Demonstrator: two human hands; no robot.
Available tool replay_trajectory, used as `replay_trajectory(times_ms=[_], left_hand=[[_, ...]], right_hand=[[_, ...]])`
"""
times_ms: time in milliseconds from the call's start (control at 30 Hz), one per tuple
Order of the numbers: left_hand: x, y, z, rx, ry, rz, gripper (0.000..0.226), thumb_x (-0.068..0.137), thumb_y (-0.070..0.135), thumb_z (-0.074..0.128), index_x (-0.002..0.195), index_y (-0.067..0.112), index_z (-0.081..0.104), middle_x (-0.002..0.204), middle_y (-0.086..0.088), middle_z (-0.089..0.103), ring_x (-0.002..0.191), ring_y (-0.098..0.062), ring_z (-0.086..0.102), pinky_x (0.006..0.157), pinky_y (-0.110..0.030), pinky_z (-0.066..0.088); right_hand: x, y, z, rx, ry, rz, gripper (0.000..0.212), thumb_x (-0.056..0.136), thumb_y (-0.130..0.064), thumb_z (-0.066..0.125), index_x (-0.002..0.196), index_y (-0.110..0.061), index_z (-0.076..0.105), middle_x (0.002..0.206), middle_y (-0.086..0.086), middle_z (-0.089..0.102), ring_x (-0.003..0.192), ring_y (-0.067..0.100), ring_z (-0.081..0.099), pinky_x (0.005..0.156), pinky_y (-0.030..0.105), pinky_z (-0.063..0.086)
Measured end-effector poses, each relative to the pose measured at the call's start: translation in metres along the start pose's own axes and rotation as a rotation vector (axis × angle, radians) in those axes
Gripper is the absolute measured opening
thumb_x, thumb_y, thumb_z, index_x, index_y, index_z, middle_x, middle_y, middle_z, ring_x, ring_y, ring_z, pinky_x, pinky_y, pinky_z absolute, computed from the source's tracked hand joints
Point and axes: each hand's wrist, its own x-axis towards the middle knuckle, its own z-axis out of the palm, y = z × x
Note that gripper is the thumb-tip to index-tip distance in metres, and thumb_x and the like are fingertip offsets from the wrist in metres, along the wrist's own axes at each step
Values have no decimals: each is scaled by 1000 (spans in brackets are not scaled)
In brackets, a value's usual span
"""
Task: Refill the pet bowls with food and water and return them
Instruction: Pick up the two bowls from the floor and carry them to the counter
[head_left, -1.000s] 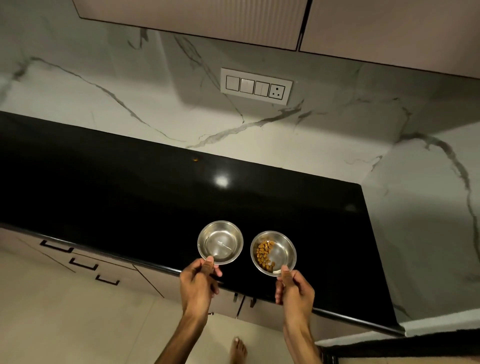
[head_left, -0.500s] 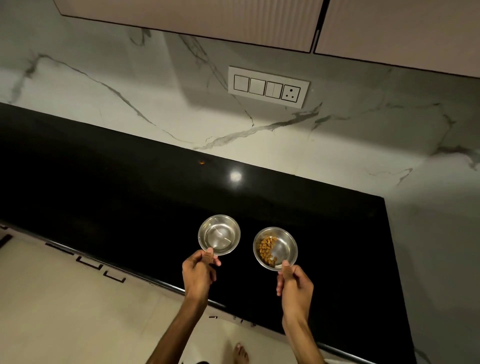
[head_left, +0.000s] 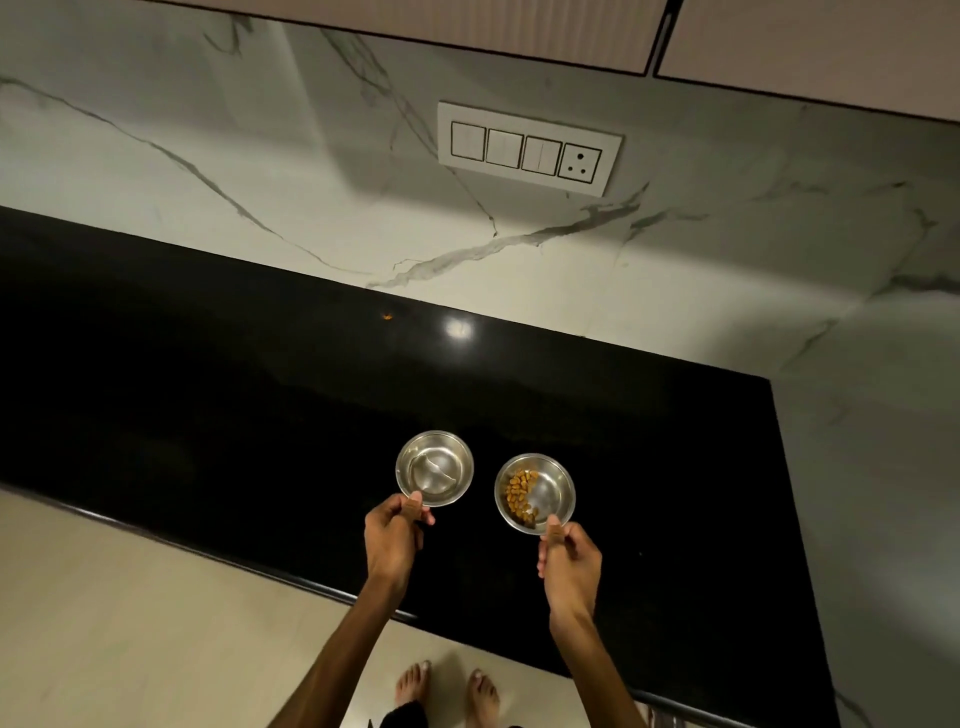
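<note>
Judging progress: two bowls are pinched at their near rims over the black bench, the water bowl (head_left: 435, 467) by the left hand (head_left: 393, 535), the kibble bowl (head_left: 535, 492) by the right hand (head_left: 569, 558). Kibble covers only part of its base; topping-up and return appear outstanding

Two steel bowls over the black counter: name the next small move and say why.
Probably lower both onto the black counter. The left hand pinches the rim of the left bowl, the right hand pinches the right bowl, which holds only a little kibble; neither hand is free to pour.
</note>
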Motion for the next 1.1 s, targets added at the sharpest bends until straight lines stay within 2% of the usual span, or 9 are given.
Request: replay_trajectory(times_ms=[100,300,500,967,1100], left_hand=[[15,-8,0,42,-27,-27,36,107,13,53,82,-9,64,67,-7,65,49,-8,48,47,-19,39],[42,-24,-3,81,-59,-105,32,107,11,54,84,-8,66,70,-8,67,50,-8,48,47,-21,40],[57,-35,-4,132,-83,-140,33,106,13,56,78,0,67,71,-8,70,49,-10,48,50,-29,40],[77,-48,-10,159,-101,-198,33,106,12,56,79,-3,66,70,-9,69,44,-11,46,43,-24,36],[81,-52,-13,155,-97,-210,31,105,10,56,80,-4,66,70,-9,69,45,-13,46,43,-26,36]], right_hand=[[9,11,8,0,18,43,28,107,-19,54,86,-3,60,67,2,54,55,5,49,51,18,42],[24,35,22,-12,45,86,28,107,-19,54,84,-3,58,69,6,53,59,15,48,54,26,42],[37,45,32,-35,94,97,28,107,-17,55,82,-4,58,65,3,52,57,11,47,52,24,42],[49,65,44,-72,167,141,27,107,-24,56,89,-4,62,67,3,56,56,10,49,49,23,43],[53,69,47,-103,170,146,28,106,-27,56,86,-7,62,69,4,57,61,15,51,55,30,44]])
